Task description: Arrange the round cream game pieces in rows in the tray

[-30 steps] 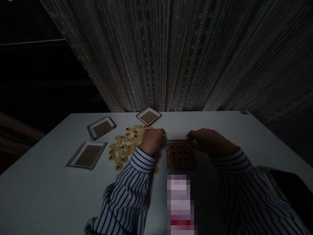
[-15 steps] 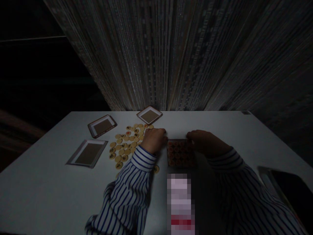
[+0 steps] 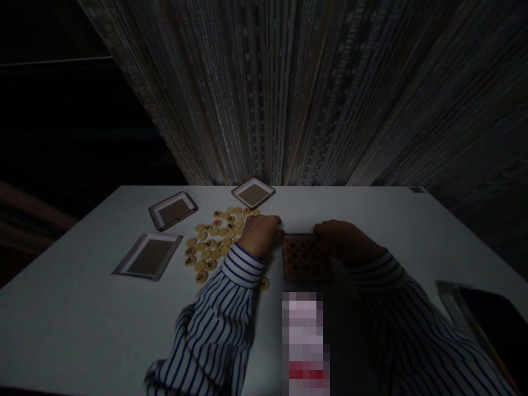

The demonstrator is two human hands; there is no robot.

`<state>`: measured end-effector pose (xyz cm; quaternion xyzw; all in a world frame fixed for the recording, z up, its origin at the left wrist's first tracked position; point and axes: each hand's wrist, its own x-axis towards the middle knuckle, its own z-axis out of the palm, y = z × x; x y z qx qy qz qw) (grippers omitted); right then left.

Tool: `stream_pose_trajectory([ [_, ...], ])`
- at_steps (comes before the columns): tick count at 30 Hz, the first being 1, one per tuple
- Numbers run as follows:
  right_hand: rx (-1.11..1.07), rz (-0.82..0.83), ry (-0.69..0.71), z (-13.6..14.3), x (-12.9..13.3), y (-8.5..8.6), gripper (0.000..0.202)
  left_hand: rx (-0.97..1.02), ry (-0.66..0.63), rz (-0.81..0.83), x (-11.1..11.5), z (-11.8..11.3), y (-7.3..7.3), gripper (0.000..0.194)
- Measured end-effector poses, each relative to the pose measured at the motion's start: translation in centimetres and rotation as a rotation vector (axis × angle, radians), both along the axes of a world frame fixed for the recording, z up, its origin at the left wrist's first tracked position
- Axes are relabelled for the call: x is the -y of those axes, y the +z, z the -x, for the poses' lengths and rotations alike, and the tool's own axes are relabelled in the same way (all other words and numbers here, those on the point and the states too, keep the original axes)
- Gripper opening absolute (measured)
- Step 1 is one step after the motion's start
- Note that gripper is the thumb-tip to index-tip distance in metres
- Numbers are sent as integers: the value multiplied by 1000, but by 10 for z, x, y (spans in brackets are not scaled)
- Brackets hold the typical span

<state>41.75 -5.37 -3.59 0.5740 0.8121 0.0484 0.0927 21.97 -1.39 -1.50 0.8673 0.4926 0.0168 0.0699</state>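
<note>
In front of me on the table lies a small square box (image 3: 305, 259) filled with rows of round Chinese chess pieces with red markings. My left hand (image 3: 260, 234) is at its upper left corner, fingers curled; whether they touch the box is unclear. Over its upper right edge my right hand (image 3: 344, 239) is bent, fingers closed and in shadow. What either hand holds, if anything, is hidden. Left of my left hand spread many loose pale wooden chess pieces (image 3: 215, 254), some with black or red characters. One piece (image 3: 264, 284) lies apart, beside my left cuff.
Three shallow square trays or lids stand around the loose pieces: one at the left (image 3: 119, 270), one behind it (image 3: 154, 218), one at the back (image 3: 253, 204). A dark flat device (image 3: 490, 319) lies at the right of the white table (image 3: 74, 324). A string curtain (image 3: 264, 99) hangs behind.
My right hand has shifted slightly left over the box's edge. My left hand stays almost in place, and the box and loose pieces look unchanged.
</note>
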Motion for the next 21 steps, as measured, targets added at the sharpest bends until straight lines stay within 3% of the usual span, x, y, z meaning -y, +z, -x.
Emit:
stream_pose_trajectory([
  [21, 49, 50, -44, 14, 5, 9, 23, -23, 10, 10, -2, 1, -1, 28],
])
